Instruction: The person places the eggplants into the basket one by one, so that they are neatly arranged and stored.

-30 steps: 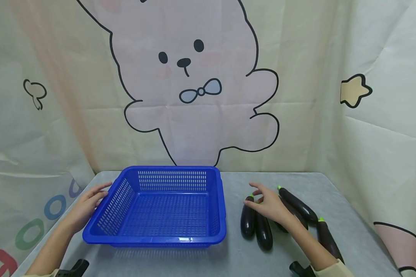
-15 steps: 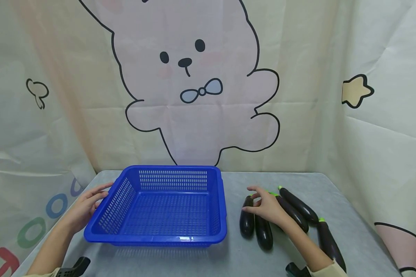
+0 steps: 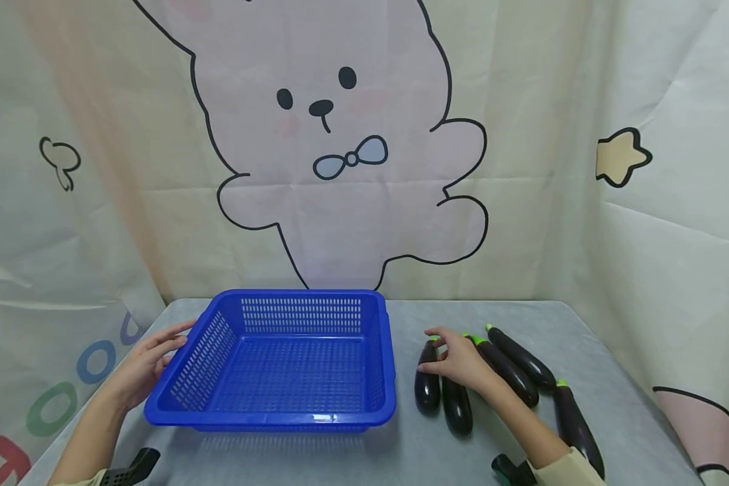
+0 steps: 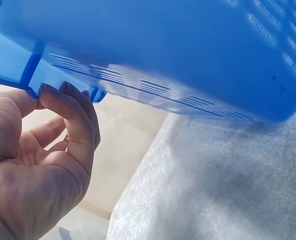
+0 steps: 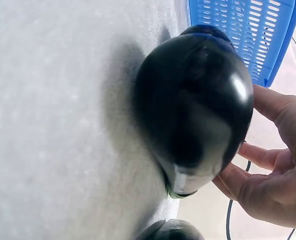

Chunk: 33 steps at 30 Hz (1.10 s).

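A blue perforated plastic basket (image 3: 304, 378) stands on the table with nothing inside. At its left side, my left hand (image 3: 148, 364) holds the rim; the left wrist view has the curled fingers (image 4: 75, 117) against the rim's edge. Right of the basket, two dark glossy eggplants (image 3: 457, 408) lie side by side. My right hand (image 3: 464, 361) reaches over their stem ends, its thumb across the leftmost eggplant (image 3: 427, 388), and grips them there. In the right wrist view a large eggplant (image 5: 193, 110) hides part of the grip.
Several more eggplants lie to the right: one by the forearm (image 3: 507, 371), one behind it (image 3: 522, 356), one near the right edge (image 3: 577, 428). The grey-covered table (image 3: 425, 459) backs onto a printed curtain (image 3: 522, 223).
My right hand has moved slightly left and nearer, its fingers closing in, and the two eggplants under it have shifted slightly left. My left hand and the basket stay in place.
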Available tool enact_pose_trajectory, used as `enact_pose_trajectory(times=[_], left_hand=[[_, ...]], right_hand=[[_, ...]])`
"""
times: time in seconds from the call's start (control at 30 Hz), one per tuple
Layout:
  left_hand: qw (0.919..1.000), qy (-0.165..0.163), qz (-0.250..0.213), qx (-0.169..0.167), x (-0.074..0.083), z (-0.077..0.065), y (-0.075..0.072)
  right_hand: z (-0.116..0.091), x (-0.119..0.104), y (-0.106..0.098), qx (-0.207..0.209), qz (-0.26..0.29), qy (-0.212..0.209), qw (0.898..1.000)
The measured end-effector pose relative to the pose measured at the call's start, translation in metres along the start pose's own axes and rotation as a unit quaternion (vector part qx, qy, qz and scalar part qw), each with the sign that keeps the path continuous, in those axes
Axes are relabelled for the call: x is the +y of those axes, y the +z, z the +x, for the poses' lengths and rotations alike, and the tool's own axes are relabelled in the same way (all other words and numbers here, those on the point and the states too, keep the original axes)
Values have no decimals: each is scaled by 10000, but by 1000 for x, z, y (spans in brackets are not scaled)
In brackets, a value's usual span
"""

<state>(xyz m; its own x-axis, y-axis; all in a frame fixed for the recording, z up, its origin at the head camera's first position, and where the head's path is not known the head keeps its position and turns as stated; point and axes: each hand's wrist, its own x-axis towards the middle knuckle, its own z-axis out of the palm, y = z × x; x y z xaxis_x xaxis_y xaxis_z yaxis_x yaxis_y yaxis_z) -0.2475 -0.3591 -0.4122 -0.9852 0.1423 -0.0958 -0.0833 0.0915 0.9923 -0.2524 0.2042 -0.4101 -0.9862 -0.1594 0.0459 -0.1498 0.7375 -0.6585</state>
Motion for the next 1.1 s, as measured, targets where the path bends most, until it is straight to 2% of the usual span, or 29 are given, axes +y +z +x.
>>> enact_pose_trajectory(times=[0.23, 0.53, 0.77, 1.1], left_hand=[[9999, 51, -143, -61, 0, 0, -1], [9998, 129, -38, -176, 2, -1, -2], [9998, 168, 87, -111, 2, -4, -2], [9998, 162, -31, -85, 2, -4, -1]], right_hand=[[4, -1, 0, -182, -84, 223, 9995], [13, -7, 0, -596, -214, 450, 9970], [19, -10, -4, -1073, 12, 708, 9917], [29, -8, -6, -1503, 466, 733, 9848]])
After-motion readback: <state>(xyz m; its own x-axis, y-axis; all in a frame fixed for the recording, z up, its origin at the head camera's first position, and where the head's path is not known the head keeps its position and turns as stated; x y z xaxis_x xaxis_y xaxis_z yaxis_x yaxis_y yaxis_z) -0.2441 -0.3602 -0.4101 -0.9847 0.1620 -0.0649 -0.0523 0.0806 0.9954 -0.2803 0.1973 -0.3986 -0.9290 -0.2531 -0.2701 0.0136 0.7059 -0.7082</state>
